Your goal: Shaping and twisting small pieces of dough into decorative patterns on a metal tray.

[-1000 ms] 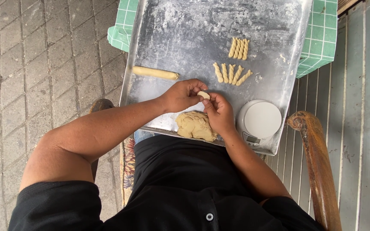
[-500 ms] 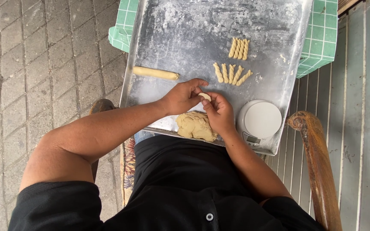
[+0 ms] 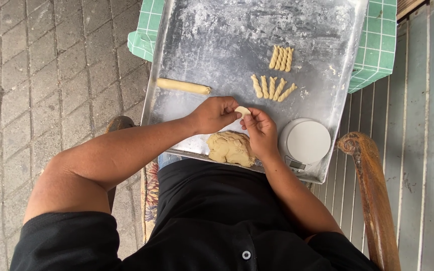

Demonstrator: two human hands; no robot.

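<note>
Now both hands, the left hand [image 3: 216,113] and the right hand [image 3: 260,131], pinch a small dough piece [image 3: 242,110] together above the floured tray [image 3: 202,40]; compared with before it looks flatter. Close below lies the dough lump [image 3: 231,148], twisted sticks [image 3: 272,86] beyond.

Floured metal tray [image 3: 217,35] lying across a green checked cloth [image 3: 380,45], with nine small ridged dough pieces [image 3: 275,75] in two short rows near the far right and a dough log [image 3: 183,86] lying alone at the left. Near edge: a lump of dough [image 3: 230,148], and beside it a round white scale [image 3: 305,143], probably digital. Grey paving bricks [image 3: 41,75] left, worn wooden armrest [image 3: 372,195] right.
</note>
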